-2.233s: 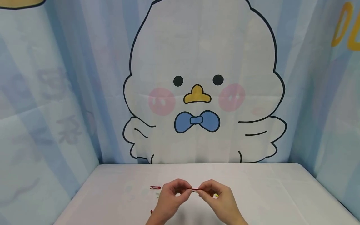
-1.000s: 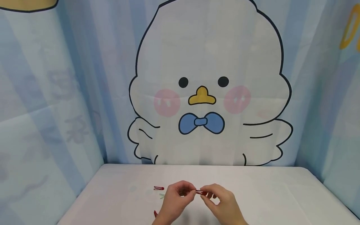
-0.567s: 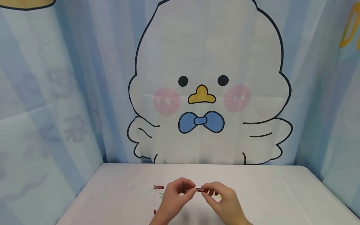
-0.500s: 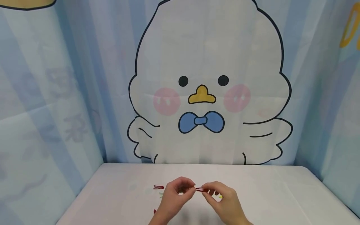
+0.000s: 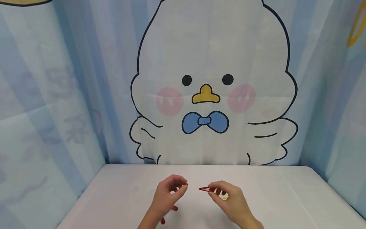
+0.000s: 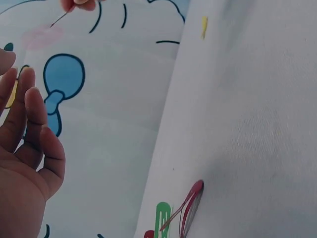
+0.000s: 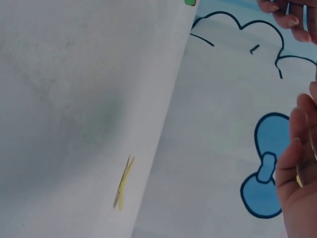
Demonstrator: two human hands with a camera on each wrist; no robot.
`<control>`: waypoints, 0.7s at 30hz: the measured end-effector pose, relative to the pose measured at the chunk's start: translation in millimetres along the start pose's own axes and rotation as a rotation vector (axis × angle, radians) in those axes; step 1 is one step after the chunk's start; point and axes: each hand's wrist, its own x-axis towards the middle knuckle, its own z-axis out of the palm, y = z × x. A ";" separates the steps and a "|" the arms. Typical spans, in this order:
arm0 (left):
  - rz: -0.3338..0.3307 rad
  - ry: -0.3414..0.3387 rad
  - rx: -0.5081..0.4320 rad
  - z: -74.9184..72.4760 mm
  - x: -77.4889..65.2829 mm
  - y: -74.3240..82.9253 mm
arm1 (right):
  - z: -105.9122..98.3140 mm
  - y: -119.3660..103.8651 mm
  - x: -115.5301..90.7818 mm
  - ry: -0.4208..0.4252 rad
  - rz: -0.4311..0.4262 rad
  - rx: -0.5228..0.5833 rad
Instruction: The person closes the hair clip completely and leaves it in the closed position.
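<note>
My right hand [image 5: 233, 198] pinches a dark red snap hair clip [image 5: 205, 189] between thumb and index finger, its narrow end pointing left. My left hand [image 5: 167, 194] is raised to the left of that clip, fingers loosely bent and holding nothing. Below the left hand, more red snap clips [image 5: 175, 208] lie on the table, partly hidden by hand and wrist. The left wrist view has a red clip [image 6: 190, 208] with its parts sprung apart, beside a green clip [image 6: 162, 218]. A yellow clip [image 7: 123, 183], its two parts spread, lies under my right hand.
A white table [image 5: 271, 197] spreads out beneath both hands. Behind it hangs a pale blue and white curtain with a large cartoon bird [image 5: 206, 140], and curtains close in both sides [image 5: 51, 127].
My left hand has let go of the red snap clip and moved left, uncovering red clips on the table. The right hand keeps the clip. The view has tipped slightly.
</note>
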 end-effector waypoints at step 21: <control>-0.139 -0.067 0.233 -63.8 -8.2 -30.7 | -32.5 20.0 -11.3 -0.053 0.246 -0.078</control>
